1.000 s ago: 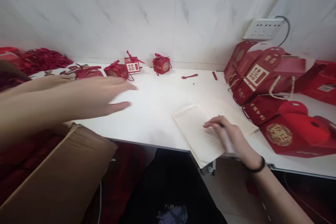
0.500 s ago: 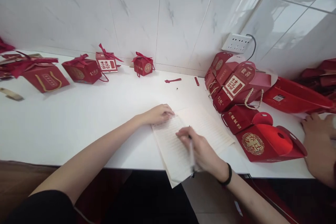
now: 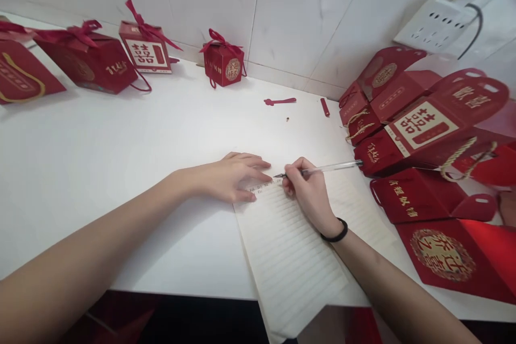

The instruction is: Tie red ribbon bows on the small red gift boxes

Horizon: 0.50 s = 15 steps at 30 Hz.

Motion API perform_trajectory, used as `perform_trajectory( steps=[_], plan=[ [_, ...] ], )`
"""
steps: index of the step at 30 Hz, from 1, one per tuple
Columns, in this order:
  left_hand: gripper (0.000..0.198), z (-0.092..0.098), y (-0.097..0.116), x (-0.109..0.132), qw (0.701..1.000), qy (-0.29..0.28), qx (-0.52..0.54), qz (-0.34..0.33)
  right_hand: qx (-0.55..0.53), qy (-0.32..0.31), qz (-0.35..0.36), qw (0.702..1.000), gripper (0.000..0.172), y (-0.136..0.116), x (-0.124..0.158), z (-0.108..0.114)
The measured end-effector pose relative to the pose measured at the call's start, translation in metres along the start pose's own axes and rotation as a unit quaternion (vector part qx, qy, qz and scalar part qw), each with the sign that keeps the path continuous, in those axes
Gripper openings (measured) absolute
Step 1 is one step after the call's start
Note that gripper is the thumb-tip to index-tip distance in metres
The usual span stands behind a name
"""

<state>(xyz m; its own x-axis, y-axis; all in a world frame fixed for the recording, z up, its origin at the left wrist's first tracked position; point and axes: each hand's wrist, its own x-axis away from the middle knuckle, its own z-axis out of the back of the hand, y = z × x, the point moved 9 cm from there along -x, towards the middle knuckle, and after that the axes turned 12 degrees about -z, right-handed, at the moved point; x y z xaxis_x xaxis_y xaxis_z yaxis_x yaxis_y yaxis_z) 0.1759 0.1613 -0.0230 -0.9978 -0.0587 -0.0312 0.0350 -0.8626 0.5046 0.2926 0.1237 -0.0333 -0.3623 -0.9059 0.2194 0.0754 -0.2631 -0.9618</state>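
Observation:
Lined paper (image 3: 296, 258) lies on the white table, its lower end hanging over the front edge. Small dark handwriting runs along its top line. My right hand (image 3: 308, 188) pinches a clear pen (image 3: 336, 167), the dark tip at the end of the written line and the barrel slanting to the right. My left hand (image 3: 234, 176) rests flat at the paper's upper left corner, fingers spread, fingertips near the pen tip. A black band (image 3: 336, 231) circles my right wrist.
Several red gift boxes (image 3: 421, 128) crowd the right side; more ribbon-tied boxes (image 3: 224, 63) stand along the back and left. A red ribbon strip (image 3: 280, 101) and a small red piece (image 3: 324, 107) lie near the wall. A white power strip (image 3: 436, 27) is at the back right.
My right hand has moved from low on the paper up to its top line, the pen now tip-first at the writing. My left hand's fingers have spread out. The view has shifted closer.

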Motion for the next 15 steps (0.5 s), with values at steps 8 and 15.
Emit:
perform_trajectory(
  steps=[8, 15],
  plan=[
    [0.046, -0.0017, 0.0010, 0.0005, 1.000, 0.000, 0.012, -0.003, 0.106, -0.003, 0.027, 0.994, 0.038, -0.0007, 0.0070, -0.0075],
    [0.048, -0.0022, -0.0013, 0.0019, 0.999, 0.012, 0.037, 0.007, 0.154, 0.003, 0.030, 0.988, 0.034, -0.0018, 0.0084, -0.0083]
  ],
)
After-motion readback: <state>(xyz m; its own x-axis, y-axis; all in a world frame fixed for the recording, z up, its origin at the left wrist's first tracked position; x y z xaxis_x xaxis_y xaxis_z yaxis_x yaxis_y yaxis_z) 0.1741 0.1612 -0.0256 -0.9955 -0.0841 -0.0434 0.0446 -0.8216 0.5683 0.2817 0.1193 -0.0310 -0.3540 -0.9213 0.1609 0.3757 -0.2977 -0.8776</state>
